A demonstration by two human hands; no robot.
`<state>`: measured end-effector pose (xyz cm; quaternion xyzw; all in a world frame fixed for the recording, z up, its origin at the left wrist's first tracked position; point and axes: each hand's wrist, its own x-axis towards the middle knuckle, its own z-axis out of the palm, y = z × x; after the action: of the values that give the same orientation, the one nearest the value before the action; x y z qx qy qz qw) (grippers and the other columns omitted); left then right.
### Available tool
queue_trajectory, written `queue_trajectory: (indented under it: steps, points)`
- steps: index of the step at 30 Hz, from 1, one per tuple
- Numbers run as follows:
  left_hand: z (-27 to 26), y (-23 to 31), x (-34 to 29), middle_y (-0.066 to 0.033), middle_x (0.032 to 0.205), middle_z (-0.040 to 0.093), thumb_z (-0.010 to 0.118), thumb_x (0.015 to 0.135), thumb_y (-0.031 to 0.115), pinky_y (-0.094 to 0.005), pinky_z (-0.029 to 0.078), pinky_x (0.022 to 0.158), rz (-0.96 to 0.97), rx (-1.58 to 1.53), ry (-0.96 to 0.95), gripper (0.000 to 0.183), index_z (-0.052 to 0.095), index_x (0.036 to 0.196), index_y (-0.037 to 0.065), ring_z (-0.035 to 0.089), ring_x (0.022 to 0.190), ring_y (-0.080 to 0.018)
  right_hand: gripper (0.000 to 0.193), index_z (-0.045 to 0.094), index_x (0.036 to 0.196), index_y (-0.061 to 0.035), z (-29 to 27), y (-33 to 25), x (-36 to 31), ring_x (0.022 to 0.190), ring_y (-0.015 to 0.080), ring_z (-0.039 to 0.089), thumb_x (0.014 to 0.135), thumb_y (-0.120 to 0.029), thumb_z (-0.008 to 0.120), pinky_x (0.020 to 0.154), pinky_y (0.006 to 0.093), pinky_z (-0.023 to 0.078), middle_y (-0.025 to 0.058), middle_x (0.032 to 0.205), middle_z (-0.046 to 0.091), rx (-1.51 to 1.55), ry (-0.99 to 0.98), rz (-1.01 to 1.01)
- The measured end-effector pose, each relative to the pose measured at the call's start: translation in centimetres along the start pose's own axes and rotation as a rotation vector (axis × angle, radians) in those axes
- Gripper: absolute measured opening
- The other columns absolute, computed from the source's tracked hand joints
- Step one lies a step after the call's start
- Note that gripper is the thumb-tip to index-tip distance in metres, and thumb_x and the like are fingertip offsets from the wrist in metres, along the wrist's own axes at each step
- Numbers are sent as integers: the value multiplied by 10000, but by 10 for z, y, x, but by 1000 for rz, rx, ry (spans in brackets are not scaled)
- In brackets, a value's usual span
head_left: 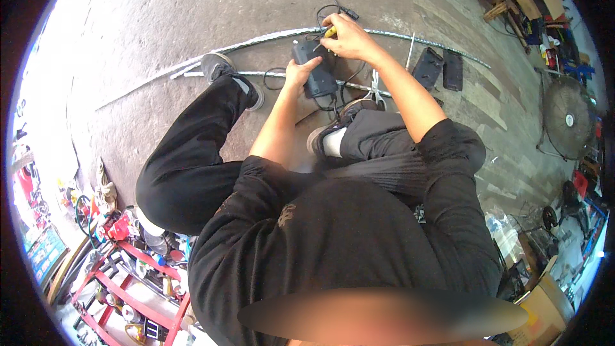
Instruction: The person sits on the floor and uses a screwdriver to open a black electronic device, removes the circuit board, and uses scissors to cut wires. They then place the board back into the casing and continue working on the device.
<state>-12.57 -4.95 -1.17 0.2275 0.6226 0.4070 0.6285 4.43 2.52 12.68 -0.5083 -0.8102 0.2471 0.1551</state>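
On the concrete floor in front of me is a black power adapter [318, 82], a box-shaped unit with cables at both ends. My left hand [300, 74] grips its left side, thumb across the top. My right hand [349, 38] is closed around the yellow handle of a screwdriver [330, 31], whose tip points down at the adapter's far end. What the tip touches is too small to tell. A black cable [348, 13] with a plug runs away beyond the right hand.
Two dark casing pieces [428, 69] lie to the right. Long silvery strips [269, 36] cross the floor behind and beside the adapter. A round fan [569, 117] stands at the far right. A red rack [139, 261] with cluttered parts is at lower left, a cardboard box [544, 307] at lower right.
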Motion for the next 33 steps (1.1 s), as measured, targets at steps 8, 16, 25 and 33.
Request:
queue_trajectory:
  steps: [8,16,25,33]
  points:
    - [-1,-9,9,-136,1009,692,894,747,269,-343,566,738,-13,-19,16,589,591,1148,-39,687,841,-214,399,555,1200,-9,0,11,-3,1057,374,644,890,-237,656,917,454,511,211,1137,655,167,34,-106]
    - [-14,-32,38,-173,1069,677,907,714,312,-363,576,751,-54,-51,7,719,555,1201,-82,691,894,-249,335,627,1081,-26,-15,19,-19,902,347,706,884,-292,682,793,418,548,180,945,721,344,130,261]
    - [-7,-11,20,-185,1033,687,893,742,239,-396,602,727,-99,-168,-18,629,565,1171,-84,709,849,-271,283,574,1070,-20,3,14,-58,732,201,716,923,-246,662,677,358,546,128,822,719,195,-39,198]
    - [-7,-9,19,-176,1028,684,894,741,226,-386,600,736,-73,-187,-35,617,563,1162,-79,704,847,-260,335,600,1078,-29,9,14,-58,968,387,684,897,-302,675,851,451,534,209,1003,708,310,-62,272]
